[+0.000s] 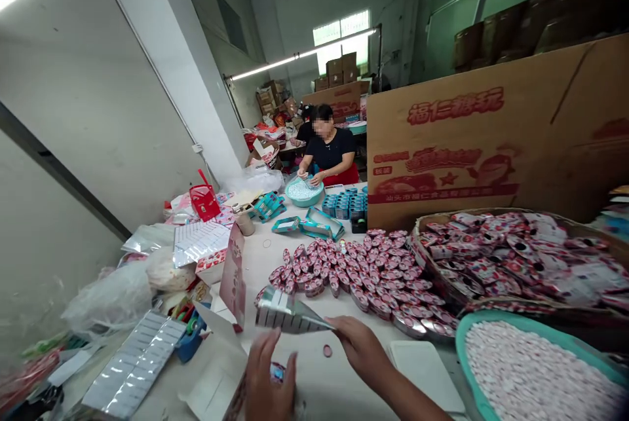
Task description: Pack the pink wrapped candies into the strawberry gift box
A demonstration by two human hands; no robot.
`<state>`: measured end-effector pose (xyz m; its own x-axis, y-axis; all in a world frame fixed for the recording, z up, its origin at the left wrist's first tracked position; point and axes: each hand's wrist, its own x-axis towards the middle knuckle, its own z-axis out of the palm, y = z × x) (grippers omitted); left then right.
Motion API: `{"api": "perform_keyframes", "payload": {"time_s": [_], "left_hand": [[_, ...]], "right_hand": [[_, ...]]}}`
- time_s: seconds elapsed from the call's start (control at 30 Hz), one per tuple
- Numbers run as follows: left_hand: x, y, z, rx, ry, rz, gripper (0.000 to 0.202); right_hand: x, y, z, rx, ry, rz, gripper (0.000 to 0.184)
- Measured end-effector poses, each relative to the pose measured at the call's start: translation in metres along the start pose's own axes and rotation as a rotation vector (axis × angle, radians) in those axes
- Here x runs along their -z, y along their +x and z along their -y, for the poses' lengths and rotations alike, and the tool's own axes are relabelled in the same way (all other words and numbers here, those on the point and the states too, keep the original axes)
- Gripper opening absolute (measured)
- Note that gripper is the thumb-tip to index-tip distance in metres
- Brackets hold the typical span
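My right hand [361, 349] pinches one corner of a shiny silvery sheet [289, 315] with dark stripes, tilted above the white table [314, 375]. At the bottom of the view, my left hand [270, 378] is below the sheet, its fingers and thumb apart. Between them shows a small tin with a blue patch [278, 372]; whether the hand touches it is unclear. Left of that hand stands an open white carton [216, 375], partly hidden. One small pink oval piece [327, 350] lies on the table between my hands.
Many pink oval tins [354, 270] cover the table's middle. At right are a teal basin of white pieces [462, 349], a white lid [425, 368] and a large box of pink packs [521, 251]. Striped sheets [135, 362] lie left. A co-worker [331, 152] sits opposite.
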<state>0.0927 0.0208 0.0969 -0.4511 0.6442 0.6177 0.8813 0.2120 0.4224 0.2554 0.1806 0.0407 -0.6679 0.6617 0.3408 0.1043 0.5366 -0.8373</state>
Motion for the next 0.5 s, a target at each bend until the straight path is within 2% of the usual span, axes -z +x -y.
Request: {"api": "perform_keyframes", "payload": {"time_s": [0.07, 0.17, 0.2, 0.33, 0.4, 0.43, 0.5], "left_hand": [[-0.014, 0.034, -0.026, -0.166, 0.054, 0.120, 0.061], [-0.028, 0.076, -0.058, -0.326, 0.087, 0.342, 0.024], [-0.032, 0.086, -0.066, -0.356, 0.098, 0.399, 0.016], [-0.043, 0.109, -0.077, -0.532, 0.102, 0.560, 0.022], [-0.041, 0.120, -0.070, -0.604, 0.047, 0.521, 0.023], [-0.039, 0.125, -0.065, -0.615, 0.014, 0.452, 0.024], [-0.033, 0.131, -0.051, -0.572, -0.086, 0.210, 0.026]], "right_hand": [[0.033, -0.001, 0.010, 0.129, -0.130, 0.040, 0.037], [0.070, 0.003, 0.019, 0.200, -0.307, 0.039, 0.037], [0.080, 0.007, 0.023, 0.192, -0.368, 0.040, 0.037], [0.106, 0.026, 0.052, 0.019, -0.609, 0.026, 0.024], [0.108, 0.037, 0.066, -0.083, -0.650, 0.050, 0.020], [0.106, 0.042, 0.071, -0.139, -0.629, 0.057, 0.020], [0.095, 0.049, 0.073, -0.277, -0.476, 0.016, 0.021]]}}
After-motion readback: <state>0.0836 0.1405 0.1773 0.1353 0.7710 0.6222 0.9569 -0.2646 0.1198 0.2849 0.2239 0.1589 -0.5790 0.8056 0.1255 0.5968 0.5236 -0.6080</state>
